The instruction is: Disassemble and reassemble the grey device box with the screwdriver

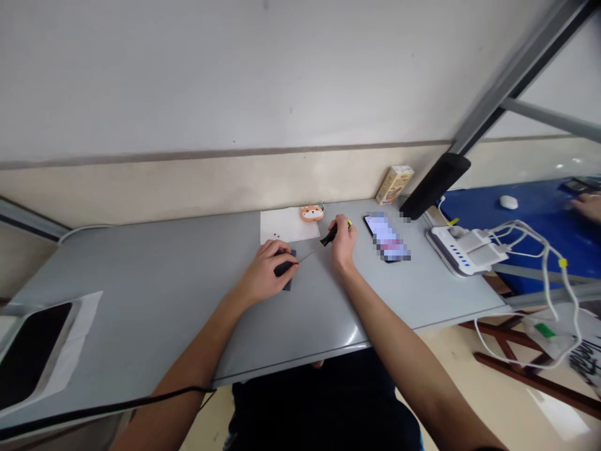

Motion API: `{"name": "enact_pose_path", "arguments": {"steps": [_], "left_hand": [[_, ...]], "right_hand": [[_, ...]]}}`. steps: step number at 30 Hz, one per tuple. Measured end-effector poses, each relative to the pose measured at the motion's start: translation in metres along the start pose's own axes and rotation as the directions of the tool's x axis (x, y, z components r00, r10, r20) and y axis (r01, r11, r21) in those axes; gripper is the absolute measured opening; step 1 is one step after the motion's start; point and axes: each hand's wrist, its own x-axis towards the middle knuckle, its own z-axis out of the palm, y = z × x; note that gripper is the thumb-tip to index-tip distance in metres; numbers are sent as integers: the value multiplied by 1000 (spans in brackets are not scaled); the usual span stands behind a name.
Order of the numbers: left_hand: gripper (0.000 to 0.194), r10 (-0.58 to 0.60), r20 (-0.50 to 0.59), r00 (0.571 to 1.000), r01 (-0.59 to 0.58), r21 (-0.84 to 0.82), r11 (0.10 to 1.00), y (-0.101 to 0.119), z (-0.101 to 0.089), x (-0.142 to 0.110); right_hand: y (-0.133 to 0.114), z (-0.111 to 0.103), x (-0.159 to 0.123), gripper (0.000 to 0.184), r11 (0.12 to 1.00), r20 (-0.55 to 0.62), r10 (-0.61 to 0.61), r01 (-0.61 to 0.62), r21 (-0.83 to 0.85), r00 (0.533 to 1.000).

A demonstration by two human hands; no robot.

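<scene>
My left hand [268,270] is closed around a small black object [282,269], whose kind I cannot make out. Under those fingers lies a dark flat piece [287,287] on the grey desk. In my right hand [344,243] is a screwdriver [329,237] with a black and yellow handle. Its thin metal shaft slants down to the left, its tip close to the black object; whether they touch is unclear. Just beyond both hands, a white paper sheet [291,227] carries several tiny dark bits [277,235] and an orange case [312,213] with an animal face.
Right of my hands lies a lit phone [385,238]. Farther right, a white power strip [462,250] holds plugs and cables. A small carton [394,185] and a black padded post [434,186] stand behind. A co-worker's hand [588,207] is over a blue table [479,219]. A dark-screened device [35,354] lies left.
</scene>
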Motion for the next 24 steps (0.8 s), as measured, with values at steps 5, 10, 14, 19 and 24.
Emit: {"name": "enact_pose_path", "arguments": {"steps": [5, 10, 14, 19, 24], "left_hand": [[11, -2, -47, 999, 0, -45, 999, 1, -2, 1], [14, -110, -199, 974, 110, -9, 994, -21, -6, 5], [16, -231, -216, 949, 259, 111, 959, -57, -20, 19], [18, -267, -134, 954, 288, 168, 943, -87, -32, 39], [21, -242, -63, 968, 250, 205, 946, -91, -28, 49]], "right_hand": [[6, 1, 2, 38, 996, -11, 78, -77, 43, 997], [15, 0, 7, 39, 983, -50, 168, -164, 84, 985], [20, -1, 12, 37, 970, -83, 229, -220, 101, 970], [20, -2, 14, 37, 954, -106, 288, -276, 121, 952], [19, -1, 13, 35, 947, -110, 314, -302, 113, 943]]}}
